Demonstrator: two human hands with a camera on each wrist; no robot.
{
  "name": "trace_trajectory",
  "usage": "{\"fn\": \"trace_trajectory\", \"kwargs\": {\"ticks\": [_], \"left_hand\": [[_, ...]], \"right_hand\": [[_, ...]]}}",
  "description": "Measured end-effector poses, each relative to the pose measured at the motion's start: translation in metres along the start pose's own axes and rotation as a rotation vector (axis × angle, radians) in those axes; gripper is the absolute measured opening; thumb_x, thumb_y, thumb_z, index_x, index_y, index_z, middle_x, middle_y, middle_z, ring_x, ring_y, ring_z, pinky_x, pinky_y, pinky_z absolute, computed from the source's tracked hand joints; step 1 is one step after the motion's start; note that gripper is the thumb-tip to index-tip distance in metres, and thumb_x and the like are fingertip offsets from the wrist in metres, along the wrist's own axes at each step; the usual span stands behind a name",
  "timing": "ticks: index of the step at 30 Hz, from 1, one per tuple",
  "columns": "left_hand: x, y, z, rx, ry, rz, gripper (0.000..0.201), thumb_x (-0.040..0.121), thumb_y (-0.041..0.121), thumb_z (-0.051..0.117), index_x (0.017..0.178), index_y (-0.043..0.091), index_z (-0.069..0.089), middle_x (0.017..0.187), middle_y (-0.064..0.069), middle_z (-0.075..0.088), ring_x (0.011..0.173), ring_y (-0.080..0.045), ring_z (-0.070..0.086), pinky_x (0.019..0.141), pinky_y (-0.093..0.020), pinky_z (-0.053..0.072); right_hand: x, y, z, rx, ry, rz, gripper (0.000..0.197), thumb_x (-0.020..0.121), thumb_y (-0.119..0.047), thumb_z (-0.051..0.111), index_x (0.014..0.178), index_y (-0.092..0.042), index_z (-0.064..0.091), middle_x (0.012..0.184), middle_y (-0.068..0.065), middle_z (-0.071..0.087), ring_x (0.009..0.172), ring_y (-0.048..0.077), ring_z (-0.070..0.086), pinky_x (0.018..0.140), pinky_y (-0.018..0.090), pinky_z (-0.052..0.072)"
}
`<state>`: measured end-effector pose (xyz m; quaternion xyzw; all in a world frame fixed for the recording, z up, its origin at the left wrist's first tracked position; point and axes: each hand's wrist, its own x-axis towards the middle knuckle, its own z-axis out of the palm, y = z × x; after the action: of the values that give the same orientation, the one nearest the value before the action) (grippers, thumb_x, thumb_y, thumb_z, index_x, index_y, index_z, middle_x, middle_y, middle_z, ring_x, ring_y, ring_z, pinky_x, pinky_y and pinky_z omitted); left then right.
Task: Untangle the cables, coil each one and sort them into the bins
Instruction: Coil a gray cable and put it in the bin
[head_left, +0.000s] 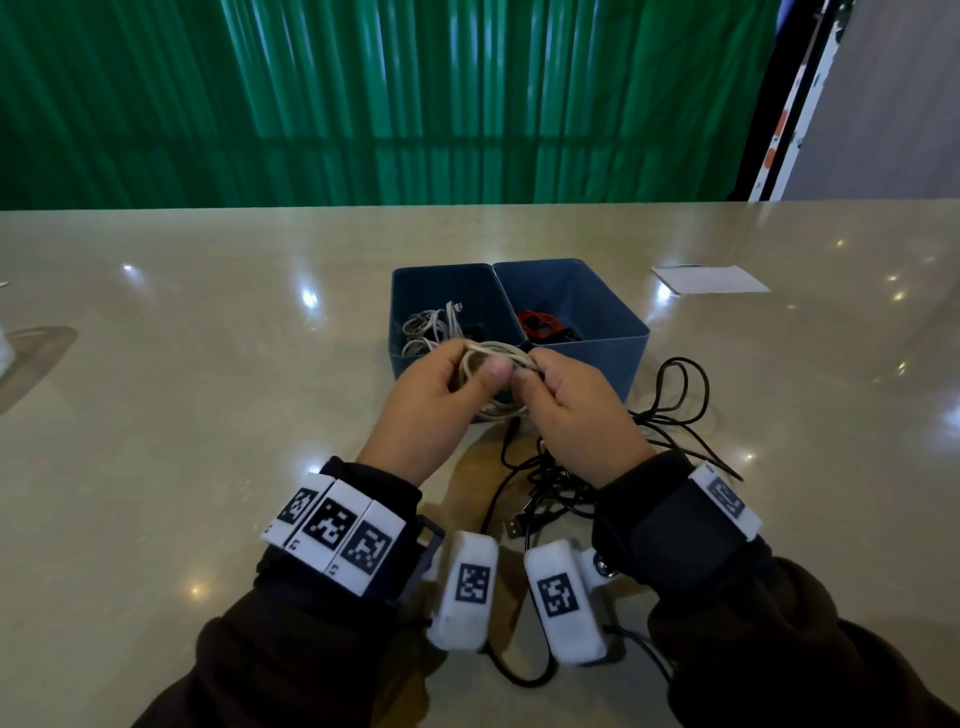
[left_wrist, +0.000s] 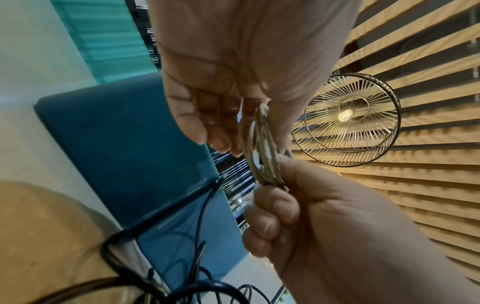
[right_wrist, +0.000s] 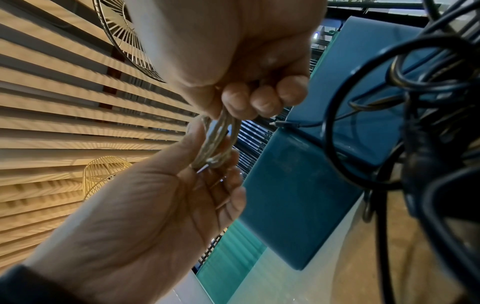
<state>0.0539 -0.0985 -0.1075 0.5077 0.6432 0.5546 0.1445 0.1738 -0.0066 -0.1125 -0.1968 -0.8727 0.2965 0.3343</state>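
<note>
Our left hand (head_left: 434, 395) and right hand (head_left: 582, 410) pinch a coiled white cable (head_left: 496, 353); beneath: glossy beige tabletop (head_left: 208, 415); beyond: two blue plastic bins (head_left: 613, 358), green curtain (head_left: 363, 104).

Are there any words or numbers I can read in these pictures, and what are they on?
No words or numbers can be read.
Wrist tags: black-and-white square codes, no letters; the tiny marks at their corners are too small to read.
Paper on the table: looks blank.
Bins: no label shows.
</note>
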Motion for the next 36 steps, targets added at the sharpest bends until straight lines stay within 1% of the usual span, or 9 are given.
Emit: {"fn": "trace_trajectory", "kwargs": {"ticks": [6, 10, 12, 14, 17, 21, 23, 28, 36], "left_hand": [[0.003, 0.001, -0.002, 0.02, -0.001, 0.044, 0.013, 0.093, 0.018, 0.057, 0.097, 0.01, 0.066, 0.085, -0.011, 0.068, 0.078, -0.024, 0.063, 0.073, -0.039, 0.051], [-0.002, 0.009, -0.002, -0.193, -0.14, -0.009, 0.014, 0.093, 0.012, 0.053, 0.087, 0.014, 0.065, 0.07, 0.007, 0.063, 0.066, -0.002, 0.056, 0.063, -0.016, 0.048], [-0.003, 0.01, -0.001, -0.325, -0.217, -0.033, 0.016, 0.09, 0.022, 0.058, 0.077, 0.019, 0.066, 0.074, 0.008, 0.064, 0.072, -0.001, 0.057, 0.068, -0.013, 0.046], [-0.004, 0.009, 0.0, -0.374, -0.28, -0.042, 0.023, 0.084, 0.041, 0.065, 0.071, 0.023, 0.067, 0.087, -0.011, 0.059, 0.086, -0.017, 0.054, 0.079, -0.021, 0.044], [-0.005, 0.011, 0.001, -0.359, -0.288, -0.094, 0.026, 0.084, 0.035, 0.055, 0.063, 0.022, 0.062, 0.083, -0.013, 0.049, 0.087, -0.02, 0.047, 0.079, -0.023, 0.04], [-0.003, 0.01, -0.004, -0.185, -0.216, -0.068, 0.049, 0.07, 0.045, 0.062, 0.089, -0.001, 0.063, 0.092, -0.026, 0.055, 0.087, -0.031, 0.055, 0.084, -0.045, 0.046], [-0.002, 0.009, -0.007, -0.09, -0.151, -0.053, 0.048, 0.065, 0.05, 0.061, 0.085, 0.005, 0.059, 0.086, -0.021, 0.055, 0.081, -0.031, 0.056, 0.083, -0.054, 0.046], [0.002, 0.004, -0.01, 0.007, -0.11, -0.101, 0.007, 0.092, 0.018, 0.055, 0.09, 0.016, 0.048, 0.076, -0.006, 0.057, 0.062, -0.017, 0.056, 0.054, -0.033, 0.048], [0.003, 0.003, -0.012, 0.082, -0.059, -0.064, 0.026, 0.088, 0.006, 0.059, 0.098, 0.025, 0.045, 0.096, -0.007, 0.062, 0.066, -0.018, 0.062, 0.052, -0.028, 0.053]], "right_hand": [[-0.002, 0.001, -0.001, -0.015, 0.029, -0.007, 0.02, 0.099, -0.019, 0.044, 0.086, -0.006, 0.052, 0.073, 0.005, 0.054, 0.068, 0.019, 0.049, 0.062, 0.034, 0.036], [-0.001, 0.004, -0.002, -0.002, 0.049, -0.003, 0.017, 0.098, -0.018, 0.043, 0.088, -0.007, 0.05, 0.074, 0.009, 0.056, 0.067, 0.021, 0.049, 0.061, 0.033, 0.036], [0.0, 0.005, -0.002, 0.013, 0.041, -0.006, 0.015, 0.098, -0.015, 0.043, 0.087, -0.009, 0.05, 0.073, 0.006, 0.056, 0.066, 0.017, 0.049, 0.059, 0.031, 0.037], [0.001, 0.007, -0.002, 0.039, 0.022, -0.002, 0.014, 0.098, -0.01, 0.043, 0.085, -0.012, 0.048, 0.072, 0.002, 0.055, 0.065, 0.011, 0.047, 0.06, 0.029, 0.038], [0.002, 0.012, -0.002, 0.043, 0.025, 0.004, 0.014, 0.097, -0.011, 0.042, 0.086, -0.011, 0.051, 0.075, 0.006, 0.057, 0.069, 0.017, 0.05, 0.066, 0.039, 0.043], [0.002, 0.01, -0.003, 0.071, -0.051, -0.008, 0.023, 0.089, -0.029, 0.039, 0.086, -0.01, 0.051, 0.075, 0.005, 0.056, 0.071, 0.023, 0.053, 0.066, 0.044, 0.045], [0.001, 0.006, -0.005, 0.076, -0.132, -0.057, 0.018, 0.088, -0.031, 0.041, 0.083, -0.016, 0.049, 0.072, 0.0, 0.053, 0.068, 0.014, 0.049, 0.064, 0.033, 0.042], [0.0, -0.001, -0.01, 0.289, -0.247, -0.07, 0.018, 0.091, -0.03, 0.046, 0.08, -0.02, 0.055, 0.056, -0.012, 0.045, 0.05, 0.005, 0.039, 0.052, 0.019, 0.031], [0.005, 0.009, -0.009, 0.318, -0.149, 0.042, 0.026, 0.1, -0.02, 0.039, 0.084, -0.014, 0.058, 0.059, 0.004, 0.047, 0.052, 0.011, 0.044, 0.051, 0.026, 0.04]]}}
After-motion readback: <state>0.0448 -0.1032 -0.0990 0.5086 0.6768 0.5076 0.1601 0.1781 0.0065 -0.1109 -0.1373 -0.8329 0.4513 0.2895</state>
